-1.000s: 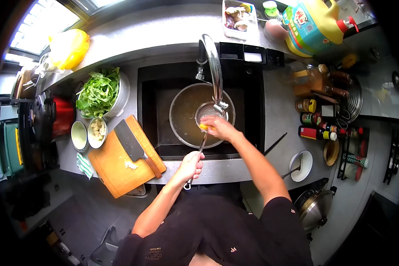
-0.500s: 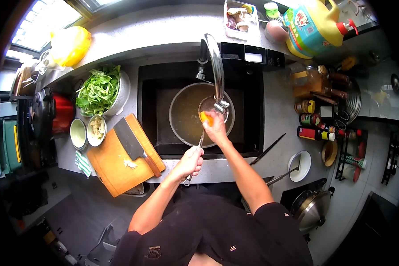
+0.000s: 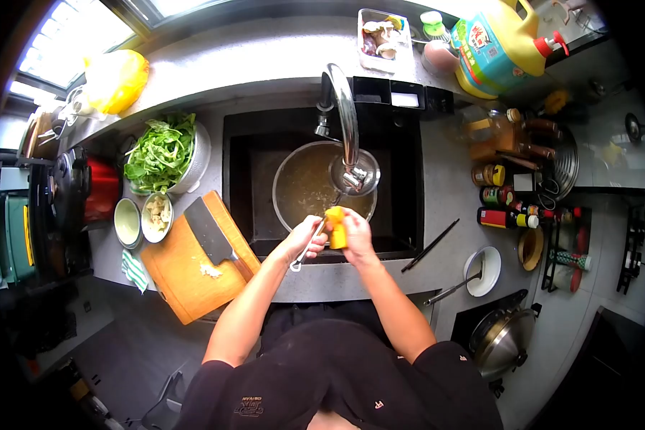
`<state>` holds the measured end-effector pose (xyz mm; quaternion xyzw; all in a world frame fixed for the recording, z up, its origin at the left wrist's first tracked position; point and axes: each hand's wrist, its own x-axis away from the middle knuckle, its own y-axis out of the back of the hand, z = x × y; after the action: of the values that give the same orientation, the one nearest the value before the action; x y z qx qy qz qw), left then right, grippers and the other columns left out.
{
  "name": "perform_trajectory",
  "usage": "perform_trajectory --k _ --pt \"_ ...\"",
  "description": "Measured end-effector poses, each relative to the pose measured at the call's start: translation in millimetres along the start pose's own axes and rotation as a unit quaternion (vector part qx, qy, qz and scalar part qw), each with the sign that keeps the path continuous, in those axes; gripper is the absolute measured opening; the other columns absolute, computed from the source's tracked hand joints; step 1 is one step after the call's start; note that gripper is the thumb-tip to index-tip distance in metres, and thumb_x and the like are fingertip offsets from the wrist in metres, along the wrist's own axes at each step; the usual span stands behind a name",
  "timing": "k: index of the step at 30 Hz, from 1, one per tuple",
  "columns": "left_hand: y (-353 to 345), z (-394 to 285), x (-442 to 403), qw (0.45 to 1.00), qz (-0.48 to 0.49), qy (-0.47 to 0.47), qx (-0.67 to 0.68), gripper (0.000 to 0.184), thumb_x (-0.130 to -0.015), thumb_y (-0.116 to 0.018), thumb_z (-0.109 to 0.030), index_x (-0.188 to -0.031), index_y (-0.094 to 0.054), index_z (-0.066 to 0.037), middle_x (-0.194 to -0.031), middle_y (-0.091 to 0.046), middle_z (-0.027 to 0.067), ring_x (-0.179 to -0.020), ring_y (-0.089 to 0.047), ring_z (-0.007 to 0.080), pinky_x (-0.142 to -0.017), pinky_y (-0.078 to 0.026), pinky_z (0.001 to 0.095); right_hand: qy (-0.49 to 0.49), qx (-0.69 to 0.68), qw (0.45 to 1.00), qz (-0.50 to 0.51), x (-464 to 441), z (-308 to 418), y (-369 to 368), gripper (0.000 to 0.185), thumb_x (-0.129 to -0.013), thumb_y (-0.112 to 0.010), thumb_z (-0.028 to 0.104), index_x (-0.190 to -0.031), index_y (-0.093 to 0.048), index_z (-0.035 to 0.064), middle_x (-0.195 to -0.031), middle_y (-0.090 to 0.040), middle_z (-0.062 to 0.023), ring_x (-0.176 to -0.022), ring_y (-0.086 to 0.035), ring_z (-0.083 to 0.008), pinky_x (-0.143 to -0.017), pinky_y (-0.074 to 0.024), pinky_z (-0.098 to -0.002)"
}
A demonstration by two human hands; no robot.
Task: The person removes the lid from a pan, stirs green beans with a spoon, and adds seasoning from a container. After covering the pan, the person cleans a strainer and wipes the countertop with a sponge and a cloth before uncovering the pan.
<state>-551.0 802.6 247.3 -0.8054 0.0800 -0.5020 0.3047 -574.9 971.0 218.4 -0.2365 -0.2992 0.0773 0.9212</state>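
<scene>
My left hand (image 3: 304, 240) is closed around the handle of a metal skimmer (image 3: 365, 185), whose round head lies under the faucet (image 3: 349, 129). A yellow sponge (image 3: 338, 235) is gripped in my right hand (image 3: 356, 233), close beside the left. It sits against or right next to the skimmer handle; the exact contact is hidden by fingers. Below both hands and the skimmer, a large round basin (image 3: 283, 161) of cloudy water stands in the black sink (image 3: 240, 172).
Left of the sink are a cutting board (image 3: 186, 287) with a cleaver (image 3: 206, 228), small bowls (image 3: 127, 221) and a colander (image 3: 199, 154) of leafy greens. On the right lie black chopsticks (image 3: 431, 245), a white bowl (image 3: 489, 279) with a ladle, and several bottles (image 3: 500, 217).
My right hand with the sponge has moved from the skimmer's head down along the handle, toward my body. The skimmer has shifted slightly, and its head is now uncovered.
</scene>
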Motion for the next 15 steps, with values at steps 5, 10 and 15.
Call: perform_trajectory --k 5,10,15 --pt "-16.8 -64.6 -30.4 0.968 0.034 0.004 -0.247 0.027 -0.104 -0.041 -0.032 -0.107 -0.057 -0.011 -0.060 -0.036 -0.0076 -0.047 -0.035 0.0040 -0.041 -0.029 0.0227 0.013 -0.056 0.998 -0.038 15.8 43.2 44.4 0.033 -0.098 -0.045 0.004 -0.126 -0.059 -0.0032 -0.112 -0.067 -0.0080 -0.097 -0.066 -0.0158 -0.087 -0.0544 -0.0300" --pt "-17.6 -97.0 -88.7 0.925 0.015 0.000 -0.379 0.025 -0.101 -0.054 -0.030 -0.090 -0.061 -0.008 -0.063 -0.051 -0.0026 -0.052 -0.051 0.0079 -0.048 -0.045 0.0248 0.009 0.017 0.999 -0.032 46.6 73.8 57.9 0.041 -0.093 -0.043 0.007 -0.131 -0.056 -0.0008 -0.118 -0.066 -0.0113 -0.101 -0.066 -0.0199 -0.090 -0.0544 -0.0329" --pt "-23.7 -97.9 -143.5 0.917 0.042 -0.028 -0.396 0.026 -0.099 -0.057 -0.026 -0.081 -0.063 -0.008 -0.062 -0.056 -0.0012 -0.053 -0.055 0.0077 -0.050 -0.048 0.0249 -0.050 -0.238 0.970 0.016 73.3 75.0 62.1 0.051 -0.094 -0.045 0.021 -0.143 -0.050 0.0122 -0.133 -0.061 -0.0181 -0.118 -0.060 -0.0383 -0.101 -0.0486 -0.0529"
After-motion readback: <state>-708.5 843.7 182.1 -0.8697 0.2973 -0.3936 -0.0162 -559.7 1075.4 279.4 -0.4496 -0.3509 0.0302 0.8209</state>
